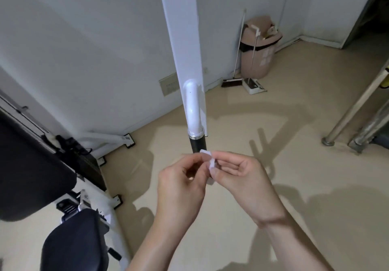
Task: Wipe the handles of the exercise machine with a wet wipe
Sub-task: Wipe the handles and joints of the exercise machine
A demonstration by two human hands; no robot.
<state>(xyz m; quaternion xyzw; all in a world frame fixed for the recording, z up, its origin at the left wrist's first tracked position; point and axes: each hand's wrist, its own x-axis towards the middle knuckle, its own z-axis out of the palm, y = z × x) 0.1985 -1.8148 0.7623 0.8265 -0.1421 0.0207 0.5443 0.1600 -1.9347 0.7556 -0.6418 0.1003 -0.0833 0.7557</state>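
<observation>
Pinching wet wipe [211,161], both hands [181,183], black handle [197,144]

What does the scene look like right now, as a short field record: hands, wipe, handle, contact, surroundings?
left hand: pinching the wet wipe
right hand: pinching the wet wipe from the other side
wet wipe: small, white, bunched between both hands
handle: black grip below a white curved tube, hanging just above the hands
contact: wipe close to the grip; touching cannot be told
surroundings: bin, broom, black seat pads
</observation>
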